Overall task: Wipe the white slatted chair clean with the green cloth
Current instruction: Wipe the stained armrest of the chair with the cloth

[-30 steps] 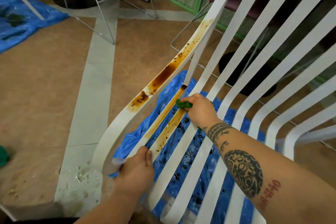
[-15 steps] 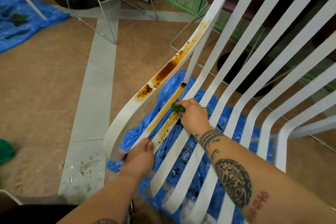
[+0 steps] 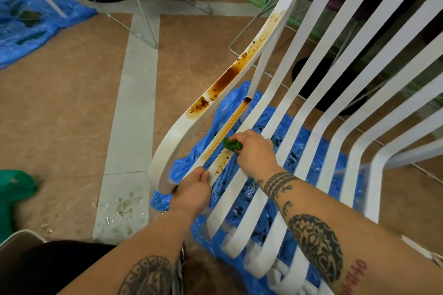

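Left hand (image 3: pixel 191 189) low centre, grip curled round the front end of a stained slat of the white slatted chair (image 3: pixel 165 151). Just up-right, green cloth (image 3: pixel 231 145) bunched on a brown-stained slat, right hand (image 3: pixel 256 151) grip pinching it, pressing down. Blue plastic sheet (image 3: pixel 183 167) on the floor beneath.

green cloth (image 3: pixel 232 145) slid lower, along stained slat (image 3: pixel 221 160)

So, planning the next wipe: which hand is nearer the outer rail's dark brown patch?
Right. Right hand, gripping the green cloth, is just below the patch; left hand grips a slat lower down.
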Demonstrator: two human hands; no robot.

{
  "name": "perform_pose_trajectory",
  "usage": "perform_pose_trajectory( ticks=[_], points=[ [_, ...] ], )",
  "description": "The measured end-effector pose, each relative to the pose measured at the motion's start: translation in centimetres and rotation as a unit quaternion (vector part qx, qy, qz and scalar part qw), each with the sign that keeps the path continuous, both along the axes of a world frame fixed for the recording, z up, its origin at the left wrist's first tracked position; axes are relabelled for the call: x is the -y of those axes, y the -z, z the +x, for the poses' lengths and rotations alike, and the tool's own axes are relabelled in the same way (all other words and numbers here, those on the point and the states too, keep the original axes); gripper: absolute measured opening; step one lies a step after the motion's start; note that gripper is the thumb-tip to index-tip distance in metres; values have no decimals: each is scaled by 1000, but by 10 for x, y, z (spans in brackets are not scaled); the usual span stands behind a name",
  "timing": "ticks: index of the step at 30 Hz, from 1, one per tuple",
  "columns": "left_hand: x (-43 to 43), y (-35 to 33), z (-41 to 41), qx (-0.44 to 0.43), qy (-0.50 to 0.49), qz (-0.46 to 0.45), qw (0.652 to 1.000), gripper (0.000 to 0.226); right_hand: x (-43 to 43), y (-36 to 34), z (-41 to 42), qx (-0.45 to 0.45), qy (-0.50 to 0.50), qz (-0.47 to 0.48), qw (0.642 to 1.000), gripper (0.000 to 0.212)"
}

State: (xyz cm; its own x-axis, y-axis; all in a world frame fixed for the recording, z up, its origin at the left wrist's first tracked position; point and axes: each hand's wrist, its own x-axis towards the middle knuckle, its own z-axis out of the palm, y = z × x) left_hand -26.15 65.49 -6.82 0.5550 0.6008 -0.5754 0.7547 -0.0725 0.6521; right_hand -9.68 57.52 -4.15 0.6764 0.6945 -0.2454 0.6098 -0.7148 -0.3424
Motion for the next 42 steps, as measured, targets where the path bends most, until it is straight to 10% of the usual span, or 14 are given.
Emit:
perform_pose_trajectory(
  ticks=[23, 32, 42],
  points=[
    [5, -22, -3, -20, -9, -25, 999, 31, -2, -27, -40, -34, -108, -89, 990, 38],
    [8, -50, -29, 61, -232, -239, 941, 43, 13, -23, -85, 11, -37, -24, 999, 55],
    [8, -68, -30, 133, -252, -310, 907, 54, 23, -32, -118, -24, -138, -21, 990, 56]
  ],
)
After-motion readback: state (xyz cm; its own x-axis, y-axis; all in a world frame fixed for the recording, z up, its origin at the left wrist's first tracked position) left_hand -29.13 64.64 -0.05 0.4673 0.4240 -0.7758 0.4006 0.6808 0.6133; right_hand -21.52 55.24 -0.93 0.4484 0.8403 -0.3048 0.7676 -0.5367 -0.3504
